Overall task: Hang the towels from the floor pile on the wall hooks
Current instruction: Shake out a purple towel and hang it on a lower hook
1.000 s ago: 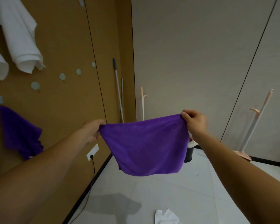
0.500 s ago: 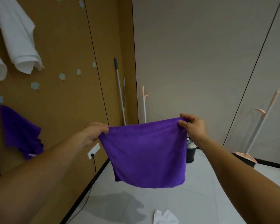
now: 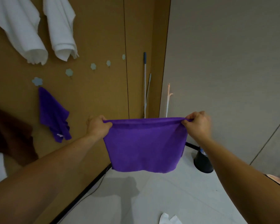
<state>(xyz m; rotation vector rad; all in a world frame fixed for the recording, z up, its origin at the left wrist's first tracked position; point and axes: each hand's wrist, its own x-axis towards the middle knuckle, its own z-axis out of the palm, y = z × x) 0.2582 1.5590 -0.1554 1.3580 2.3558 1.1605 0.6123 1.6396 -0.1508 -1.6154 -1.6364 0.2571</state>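
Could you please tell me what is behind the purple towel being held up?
Two mop poles and a peach stick rise above the purple towel, held by the left hand and right hand. Their lower ends and the wall corner are covered.

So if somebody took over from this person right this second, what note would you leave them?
Left hand and right hand each pinch a top corner of the held purple towel, spread before the wall.
Done: white towels, a hung purple towel and a brown towel hang against the wall.
Left: put the held one on a free hook; a floor towel, white, waits.
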